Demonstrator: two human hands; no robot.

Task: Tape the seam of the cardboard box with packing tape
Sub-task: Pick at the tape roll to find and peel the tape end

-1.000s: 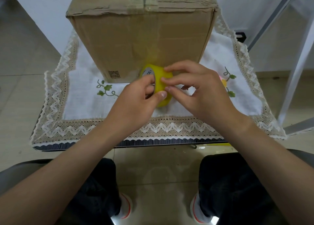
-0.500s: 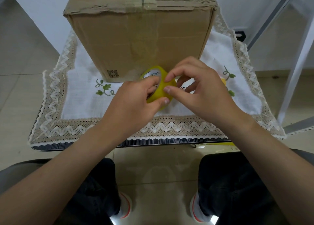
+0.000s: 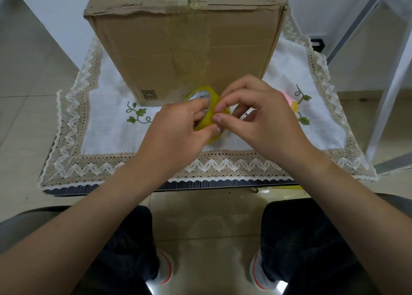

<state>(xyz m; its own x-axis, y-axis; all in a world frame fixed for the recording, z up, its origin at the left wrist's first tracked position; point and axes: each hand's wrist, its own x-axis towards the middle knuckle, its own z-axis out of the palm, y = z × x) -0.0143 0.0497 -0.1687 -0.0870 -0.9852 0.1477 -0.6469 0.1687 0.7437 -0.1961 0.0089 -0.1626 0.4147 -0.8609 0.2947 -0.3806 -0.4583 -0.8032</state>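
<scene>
— Where is the tape roll (image 3: 208, 112)?
— Just in front of the box (image 3: 185, 49), gripped by the left hand (image 3: 178, 134).
— And the right hand (image 3: 256, 118)?
— Its fingertips (image 3: 217, 117) pinch the roll's edge.

Item count: one cardboard box (image 3: 185, 49), standing at the far edge of the bench (image 3: 156, 186). One roll of yellow tape (image 3: 210, 114). One lace-edged cloth (image 3: 107, 138) covering the bench. Two hands: left hand (image 3: 176, 134), right hand (image 3: 263, 120). Two shoes on the floor.

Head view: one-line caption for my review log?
Both hands pick at a yellow tape roll before a cardboard box.
</scene>
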